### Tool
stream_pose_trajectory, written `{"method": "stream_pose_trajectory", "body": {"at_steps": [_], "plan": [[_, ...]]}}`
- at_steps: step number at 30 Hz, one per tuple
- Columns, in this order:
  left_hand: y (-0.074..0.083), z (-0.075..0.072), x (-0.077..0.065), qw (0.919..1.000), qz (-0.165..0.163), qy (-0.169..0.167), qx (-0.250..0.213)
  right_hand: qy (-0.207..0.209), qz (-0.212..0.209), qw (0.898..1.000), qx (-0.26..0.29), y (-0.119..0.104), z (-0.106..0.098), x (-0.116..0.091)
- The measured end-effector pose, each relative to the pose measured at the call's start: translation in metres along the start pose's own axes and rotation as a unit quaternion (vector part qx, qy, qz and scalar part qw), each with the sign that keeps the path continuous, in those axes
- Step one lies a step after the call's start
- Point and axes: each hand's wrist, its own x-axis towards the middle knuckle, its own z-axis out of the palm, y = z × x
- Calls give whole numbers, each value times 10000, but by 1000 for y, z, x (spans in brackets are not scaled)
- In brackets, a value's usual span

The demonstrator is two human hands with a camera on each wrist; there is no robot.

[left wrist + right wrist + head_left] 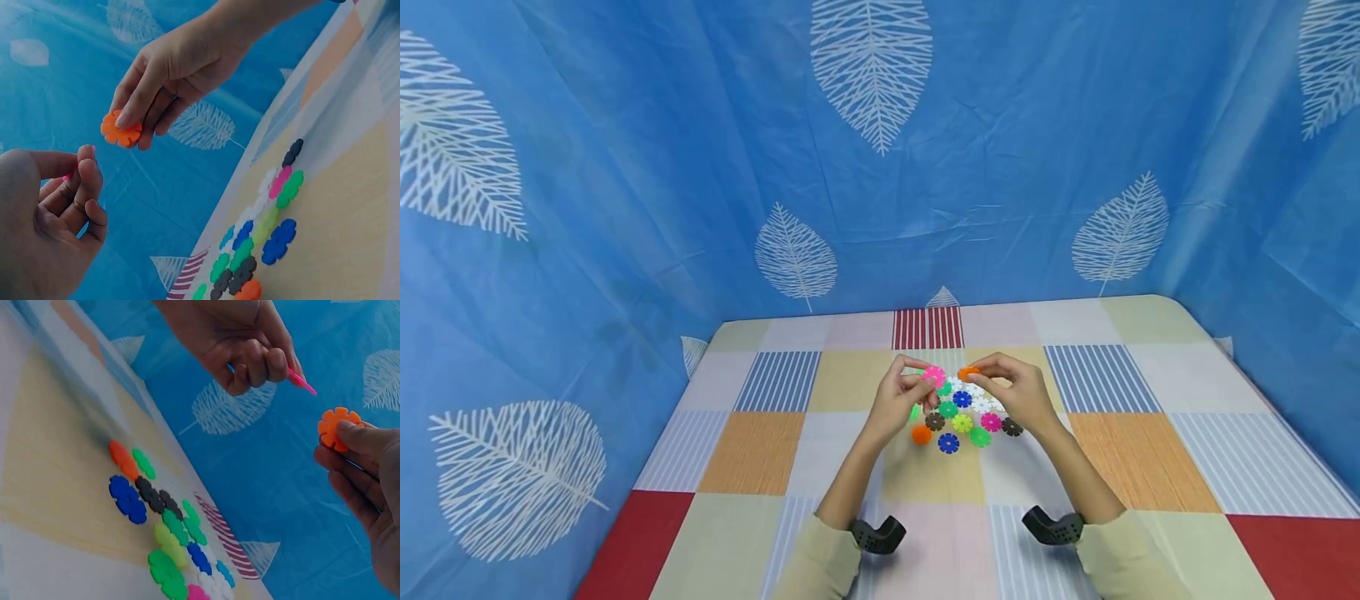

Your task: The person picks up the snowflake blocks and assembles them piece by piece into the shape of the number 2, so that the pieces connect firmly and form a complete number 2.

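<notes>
My left hand (901,398) pinches a pink notched plastic disc (934,377) between thumb and fingers, held above the table. In the right wrist view that pink disc (302,381) shows nearly edge-on. My right hand (1017,390) pinches an orange notched disc (967,374), which faces the left wrist camera as a flower-like orange disc (121,129). A small gap separates the two discs. Below both hands lie several loose discs of the same kind, among them a blue disc (948,442), a yellow disc (962,423) and a green disc (980,437).
Another orange disc (921,434) lies at the pile's left front, and a dark brown disc (1012,427) at its right. White discs (981,404) sit toward the back. The patchwork tablecloth (940,479) covers the table. A blue leaf-patterned curtain (925,225) hangs behind it.
</notes>
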Motion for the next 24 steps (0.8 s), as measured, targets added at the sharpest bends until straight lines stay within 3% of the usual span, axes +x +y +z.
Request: {"method": "stream_pose_trajectory", "body": {"at_steps": [5, 16, 24], "plan": [[6, 4, -1, 9999, 52, -101, 35, -137, -285, 9991, -295, 3, 2, -1], [8, 5, -2, 9989, 85, -223, 394, -196, -765, 9961, -390, -1, 7, -2], [2, 5, -1, 9993, 91, -365, 64, -116, -1430, 9880, -571, -1, 10, -2]]}}
